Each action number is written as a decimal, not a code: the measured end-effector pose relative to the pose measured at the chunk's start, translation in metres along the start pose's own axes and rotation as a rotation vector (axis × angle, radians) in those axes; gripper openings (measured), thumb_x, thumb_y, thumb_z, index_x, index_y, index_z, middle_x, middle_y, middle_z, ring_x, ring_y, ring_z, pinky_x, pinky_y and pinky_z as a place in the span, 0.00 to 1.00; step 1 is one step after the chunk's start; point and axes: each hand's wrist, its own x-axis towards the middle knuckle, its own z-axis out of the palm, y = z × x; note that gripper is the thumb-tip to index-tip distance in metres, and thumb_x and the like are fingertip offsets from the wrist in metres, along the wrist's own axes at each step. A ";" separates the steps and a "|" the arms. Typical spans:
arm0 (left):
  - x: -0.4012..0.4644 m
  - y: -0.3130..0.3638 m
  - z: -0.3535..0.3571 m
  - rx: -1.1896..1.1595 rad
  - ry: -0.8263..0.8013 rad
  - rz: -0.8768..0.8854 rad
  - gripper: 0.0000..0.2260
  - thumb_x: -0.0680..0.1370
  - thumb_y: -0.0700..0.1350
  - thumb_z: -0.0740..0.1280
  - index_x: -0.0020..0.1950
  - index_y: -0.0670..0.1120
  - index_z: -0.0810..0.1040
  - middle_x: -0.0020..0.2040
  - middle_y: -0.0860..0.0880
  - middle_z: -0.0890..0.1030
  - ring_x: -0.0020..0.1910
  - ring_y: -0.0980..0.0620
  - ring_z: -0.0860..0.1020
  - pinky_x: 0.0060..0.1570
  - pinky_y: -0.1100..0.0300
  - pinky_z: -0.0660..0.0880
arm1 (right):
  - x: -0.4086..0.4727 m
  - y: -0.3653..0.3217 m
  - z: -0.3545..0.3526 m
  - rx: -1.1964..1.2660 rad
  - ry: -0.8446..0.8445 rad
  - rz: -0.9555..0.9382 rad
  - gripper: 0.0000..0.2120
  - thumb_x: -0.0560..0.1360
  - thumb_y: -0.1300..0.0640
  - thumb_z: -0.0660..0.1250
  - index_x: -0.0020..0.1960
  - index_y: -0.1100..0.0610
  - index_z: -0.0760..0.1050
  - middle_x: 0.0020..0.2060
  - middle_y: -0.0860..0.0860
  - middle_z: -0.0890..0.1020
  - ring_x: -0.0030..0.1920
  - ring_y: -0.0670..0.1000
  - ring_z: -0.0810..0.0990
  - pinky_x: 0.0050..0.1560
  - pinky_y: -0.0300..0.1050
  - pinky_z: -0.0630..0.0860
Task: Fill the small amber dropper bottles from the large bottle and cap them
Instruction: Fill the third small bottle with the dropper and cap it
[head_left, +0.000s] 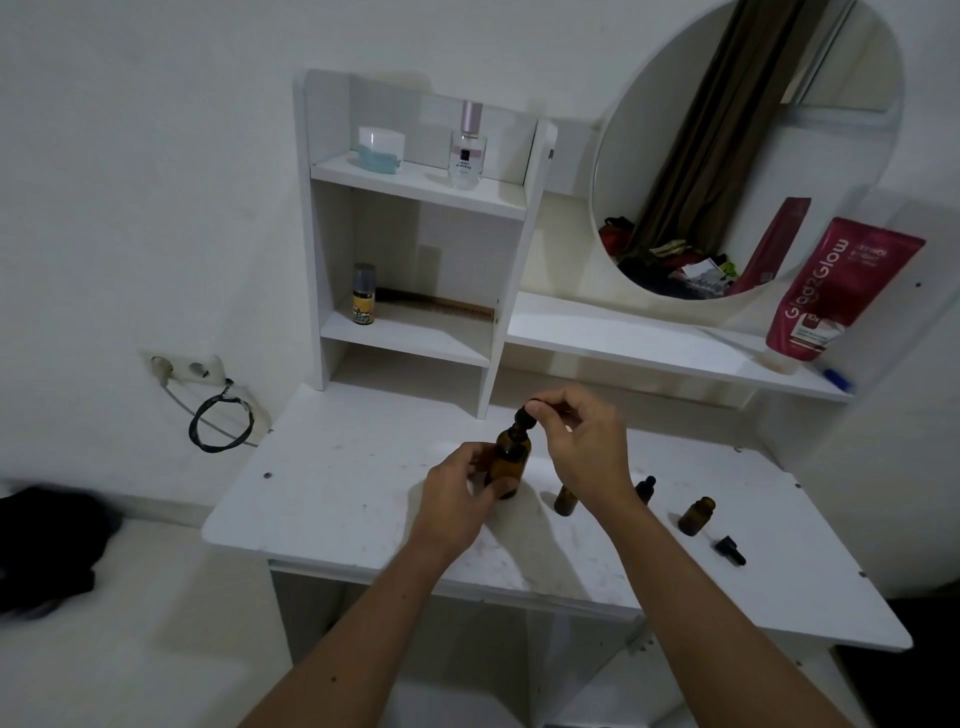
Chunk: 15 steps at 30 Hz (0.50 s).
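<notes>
The large amber bottle (510, 457) stands upright on the white table (332, 499). My left hand (457, 504) wraps its lower body. My right hand (582, 441) pinches the black dropper cap (525, 415) sitting on the bottle's neck. A small amber bottle (565, 500) stands just right of it, partly behind my right wrist. A black dropper cap (645, 488) pokes out behind my right forearm; what it sits on is hidden. Further right stands an uncapped small amber bottle (696, 515), with a loose black dropper cap (730, 551) lying beside it.
A white shelf unit (415, 260) rises at the table's back, holding a jar, a perfume bottle, a small spray can and a comb. A round mirror (748, 135) and a red tube (836, 291) are at right. A wall socket with a coiled cable (221, 421) is left.
</notes>
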 end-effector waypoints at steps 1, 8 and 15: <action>0.000 0.000 0.000 0.001 0.001 -0.002 0.19 0.76 0.49 0.76 0.65 0.50 0.78 0.59 0.55 0.82 0.56 0.56 0.79 0.59 0.65 0.74 | 0.000 0.001 0.001 -0.002 -0.004 0.006 0.04 0.79 0.60 0.73 0.49 0.52 0.85 0.43 0.46 0.87 0.46 0.44 0.85 0.50 0.32 0.78; -0.001 -0.001 0.000 0.015 0.000 -0.011 0.20 0.76 0.49 0.76 0.66 0.50 0.77 0.60 0.54 0.82 0.57 0.57 0.79 0.63 0.61 0.76 | -0.003 -0.002 -0.002 0.049 -0.033 0.043 0.07 0.81 0.58 0.71 0.58 0.53 0.84 0.49 0.46 0.88 0.52 0.44 0.86 0.56 0.36 0.81; -0.006 0.003 0.003 0.044 -0.008 -0.025 0.26 0.76 0.53 0.75 0.71 0.51 0.73 0.65 0.56 0.79 0.60 0.56 0.77 0.65 0.58 0.74 | 0.001 -0.015 -0.021 0.152 0.019 0.025 0.09 0.81 0.57 0.71 0.60 0.54 0.84 0.51 0.45 0.87 0.54 0.43 0.85 0.60 0.37 0.80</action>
